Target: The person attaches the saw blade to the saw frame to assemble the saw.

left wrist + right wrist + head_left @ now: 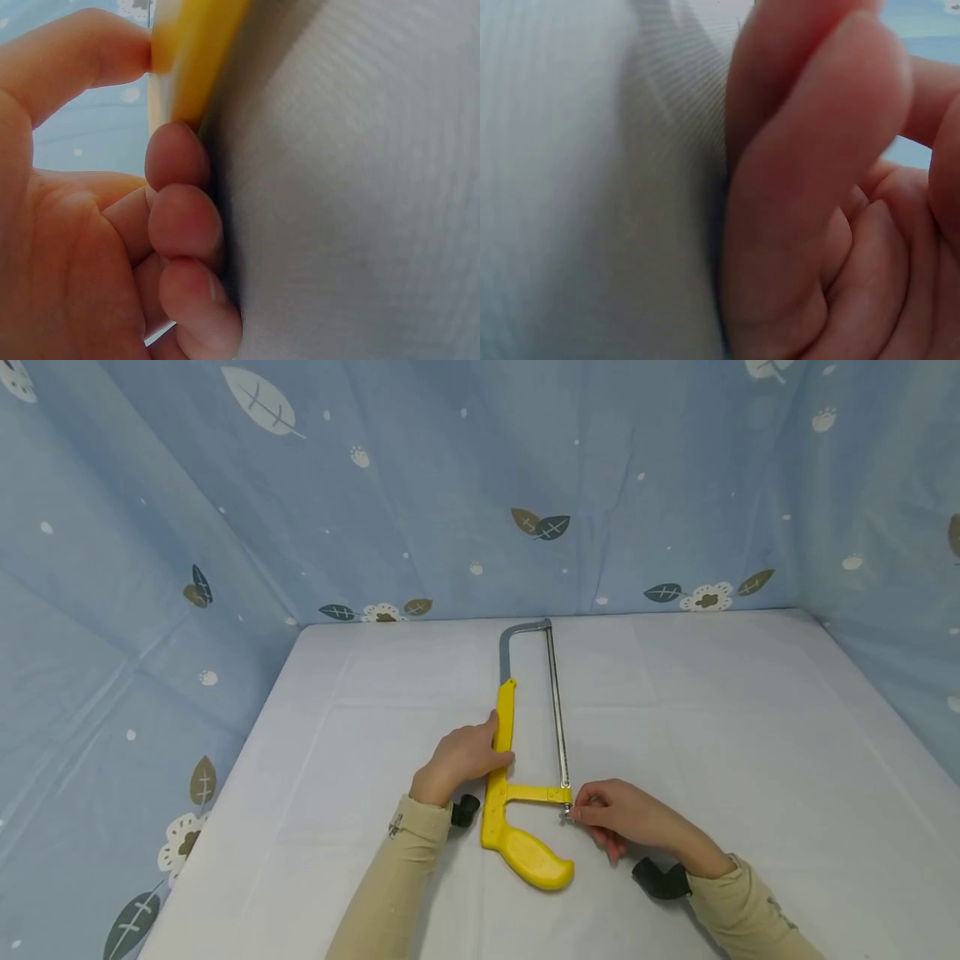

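A hacksaw (495,814) with a yellow handle and a grey front bow (505,656) lies flat on the white cloth, its handle toward me. My left hand (463,753) grips the yellow frame above the handle; in the left wrist view the thumb and fingers close around the yellow bar (202,60). Along the right side runs the blade (557,710), spanning from the bow's tip to the yellow crosspiece (532,793). At its near end, my right hand (626,812) pinches a small metal wing nut (564,817) between thumb and forefinger. The right wrist view shows only curled fingers (802,187) close to the cloth.
White cloth (675,693) covers the tabletop. Blue leaf-patterned curtains (450,485) hang behind the table and at both sides. A black wrist-worn piece (662,879) sits by the right sleeve, and another (466,811) is beside the left wrist.
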Available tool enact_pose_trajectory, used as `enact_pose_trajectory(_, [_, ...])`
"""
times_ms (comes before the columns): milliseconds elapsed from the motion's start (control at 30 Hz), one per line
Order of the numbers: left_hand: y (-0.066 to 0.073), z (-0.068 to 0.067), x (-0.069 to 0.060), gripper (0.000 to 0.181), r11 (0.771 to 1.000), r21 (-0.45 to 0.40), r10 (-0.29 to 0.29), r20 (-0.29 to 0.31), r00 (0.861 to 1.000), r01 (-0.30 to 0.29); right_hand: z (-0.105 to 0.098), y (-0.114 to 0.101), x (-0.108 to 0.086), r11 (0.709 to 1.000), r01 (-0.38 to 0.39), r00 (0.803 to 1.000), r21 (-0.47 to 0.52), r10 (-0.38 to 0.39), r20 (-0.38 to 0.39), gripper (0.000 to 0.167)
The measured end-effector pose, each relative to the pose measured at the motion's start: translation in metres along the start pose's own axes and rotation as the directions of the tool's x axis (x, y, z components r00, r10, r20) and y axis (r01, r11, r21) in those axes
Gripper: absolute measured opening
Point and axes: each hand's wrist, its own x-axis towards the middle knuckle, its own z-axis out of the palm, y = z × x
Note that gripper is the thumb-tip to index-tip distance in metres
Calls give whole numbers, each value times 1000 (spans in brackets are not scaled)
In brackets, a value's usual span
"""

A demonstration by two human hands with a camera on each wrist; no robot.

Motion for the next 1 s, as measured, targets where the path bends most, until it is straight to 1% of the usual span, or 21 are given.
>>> enact_pose_trajectory(100, [0,0,1,79,1000,-1,-3,3,1000,3,-1,1,0,1000,12,1000,-1,-12,11,27])
enact_pose_trajectory(333, [1,0,0,79,1000,2,-14,3,1000,14,2,-1,-1,999,-14,1000,48,13,10,33])
enact_pose_trajectory(433, [1,0,0,79,1000,-5,-16,6,1000,17,3,-3,-3,998,-12,1000,62,12,9,33])
enact_pose_trajectory(767, [1,0,-1,79,1000,-14,-16,4,1000,16,5,-5,-2,999,-13,1000,49,13,4,35])
enact_pose_trajectory(1000, [3,-2,-3,78,1000,-12,-11,7,1000,11,4,-5,-2,999,-26,1000,41,26,9,32])
